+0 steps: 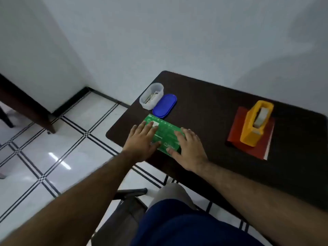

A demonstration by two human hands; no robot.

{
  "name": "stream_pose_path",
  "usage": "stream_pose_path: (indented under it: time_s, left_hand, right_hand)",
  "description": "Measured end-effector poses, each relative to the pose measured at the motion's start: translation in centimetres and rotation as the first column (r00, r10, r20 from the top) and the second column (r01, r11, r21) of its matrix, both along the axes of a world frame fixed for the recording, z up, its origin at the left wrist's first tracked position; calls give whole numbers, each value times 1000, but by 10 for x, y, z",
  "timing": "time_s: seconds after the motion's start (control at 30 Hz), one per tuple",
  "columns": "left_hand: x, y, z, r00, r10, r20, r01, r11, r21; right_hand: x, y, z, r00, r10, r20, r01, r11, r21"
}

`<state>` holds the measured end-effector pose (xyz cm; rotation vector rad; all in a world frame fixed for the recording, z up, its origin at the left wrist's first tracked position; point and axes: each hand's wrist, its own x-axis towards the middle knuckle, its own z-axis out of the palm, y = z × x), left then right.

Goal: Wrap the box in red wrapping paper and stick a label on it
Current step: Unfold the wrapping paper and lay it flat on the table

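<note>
A flat green box (166, 133) with white print lies near the left front corner of the dark table (213, 107). My left hand (142, 141) lies on the box's left part with fingers straight and spread. My right hand (188, 150) rests on its right part, fingers extended across the top. Folded red wrapping paper (236, 135) lies at the right of the table under a yellow tape dispenser (255, 123). A clear tub (151, 95) behind the box holds small pale slips; I cannot tell whether they are labels.
A blue lid (165, 105) lies beside the clear tub. White wall runs behind the table. Tiled floor (62, 139) lies to the left, with a wooden furniture leg (26, 105). A chair armrest (131, 191) sits below the table's front edge.
</note>
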<state>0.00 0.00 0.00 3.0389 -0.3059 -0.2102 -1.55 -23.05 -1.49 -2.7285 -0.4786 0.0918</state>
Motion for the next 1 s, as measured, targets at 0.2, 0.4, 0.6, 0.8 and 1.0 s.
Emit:
stream_pose_path:
  time_s: [0.2, 0.4, 0.6, 0.8, 1.0]
  left_hand:
    - [73, 58, -32, 989, -104, -107, 97, 993, -72]
    - [102, 52, -51, 994, -56, -95, 28, 960, -279]
    - [117, 43, -55, 996, -58, 70, 77, 947, -311]
    - [119, 40, -84, 955, -56, 291, 142, 949, -283]
    - [119, 43, -95, 910, -98, 404, 193, 960, -202]
  right_hand:
    - [52, 63, -27, 963, -245, -108, 255, 963, 87]
    - [62, 68, -44, 941, -337, -37, 337, 917, 212]
    - [72, 72, -29, 940, -341, 22, 340, 940, 25]
    - [92, 112, -38, 929, -370, 31, 369, 912, -179]
    - [93, 136, -60, 849, -480, 220, 526, 810, -260]
